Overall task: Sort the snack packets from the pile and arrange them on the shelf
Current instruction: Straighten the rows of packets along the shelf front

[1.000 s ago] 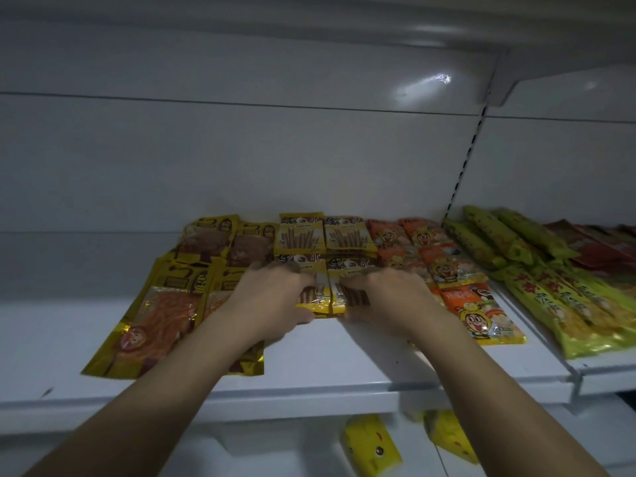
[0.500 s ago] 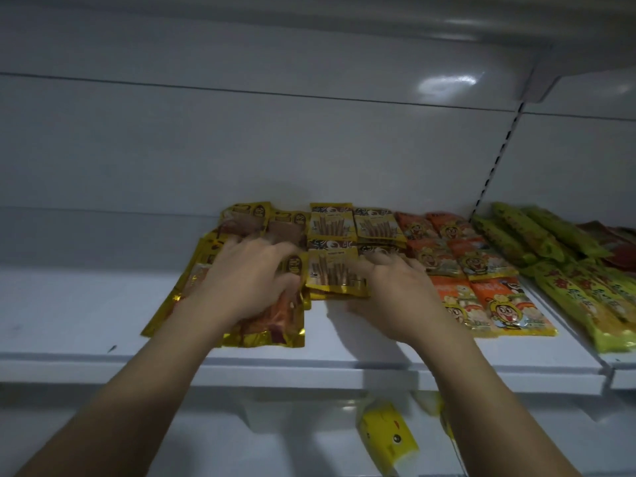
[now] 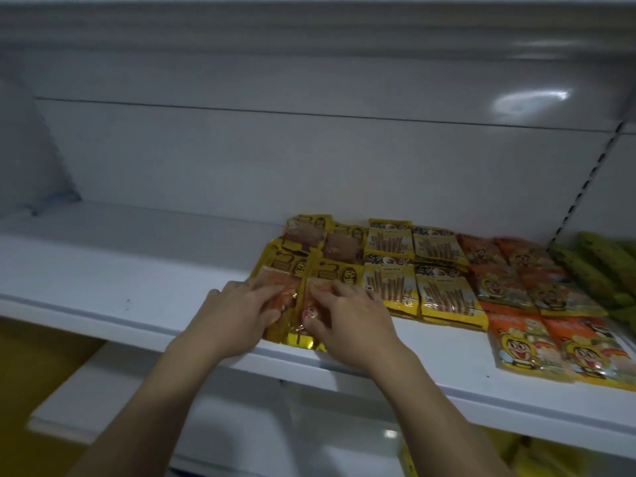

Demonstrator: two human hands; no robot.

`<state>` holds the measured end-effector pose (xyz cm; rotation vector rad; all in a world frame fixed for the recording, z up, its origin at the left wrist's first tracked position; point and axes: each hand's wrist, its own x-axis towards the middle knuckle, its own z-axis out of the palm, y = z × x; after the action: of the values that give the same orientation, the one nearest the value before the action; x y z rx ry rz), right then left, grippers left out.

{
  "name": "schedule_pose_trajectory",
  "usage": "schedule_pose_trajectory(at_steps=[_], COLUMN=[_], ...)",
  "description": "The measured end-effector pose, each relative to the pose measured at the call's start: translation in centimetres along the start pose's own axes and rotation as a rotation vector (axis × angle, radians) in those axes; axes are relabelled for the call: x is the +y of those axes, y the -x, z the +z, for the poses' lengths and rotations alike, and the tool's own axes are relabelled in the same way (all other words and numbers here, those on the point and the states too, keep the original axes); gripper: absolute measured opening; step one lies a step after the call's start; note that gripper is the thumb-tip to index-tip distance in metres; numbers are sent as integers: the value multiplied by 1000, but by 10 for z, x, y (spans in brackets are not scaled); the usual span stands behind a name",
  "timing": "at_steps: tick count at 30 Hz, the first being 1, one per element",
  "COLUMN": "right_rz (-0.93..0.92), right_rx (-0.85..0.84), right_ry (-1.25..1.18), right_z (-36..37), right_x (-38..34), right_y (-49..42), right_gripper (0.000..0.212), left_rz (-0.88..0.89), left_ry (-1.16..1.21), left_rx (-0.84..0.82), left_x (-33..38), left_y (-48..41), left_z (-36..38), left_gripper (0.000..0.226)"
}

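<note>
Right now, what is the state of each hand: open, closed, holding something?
Left hand: open, fingers resting on the left gold packet.
Right hand: open, fingers resting on the right gold packet.

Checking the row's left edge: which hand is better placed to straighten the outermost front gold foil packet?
Probably left. The left hand rests on that outermost gold foil packet, beside bare white shelf; the right hand lies on the neighbouring gold foil packet.

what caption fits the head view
Left hand and right hand rest on gold snack packets on the white shelf beside yellow stick-snack packets.
</note>
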<state>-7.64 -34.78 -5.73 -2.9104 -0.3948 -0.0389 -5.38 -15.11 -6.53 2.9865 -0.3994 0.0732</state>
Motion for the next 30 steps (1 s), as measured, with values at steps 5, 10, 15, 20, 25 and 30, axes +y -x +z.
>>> schedule_pose_trajectory(at_steps=[5,10,15,20,25,30], right_rz=[-26,-42,52,127,250,299], right_rx=[-23,-56,-36,-66,-118,-119], right_ry=[3,3,3,57,155,151], right_z=[-2,-15,-34,-47,-31,-19], right_x=[5,10,23,24,22,19], right_y=[-1,-5,-27,-77,-131,-145], right_gripper=[54,57,62,56,36,25], left_rz=[-31,-43,18,43,86,234], left_ry=[-17,-16,-70,-124,76,235], left_rx=[-38,-32,40,-67,-180,-233], left_x=[4,2,-5,-17,-39,-49], left_y=[-1,-4,-35,-96,-144,-158], left_z=[2,-10,-26,-32,-24,-17], left_gripper=[50,53,49,62,53,54])
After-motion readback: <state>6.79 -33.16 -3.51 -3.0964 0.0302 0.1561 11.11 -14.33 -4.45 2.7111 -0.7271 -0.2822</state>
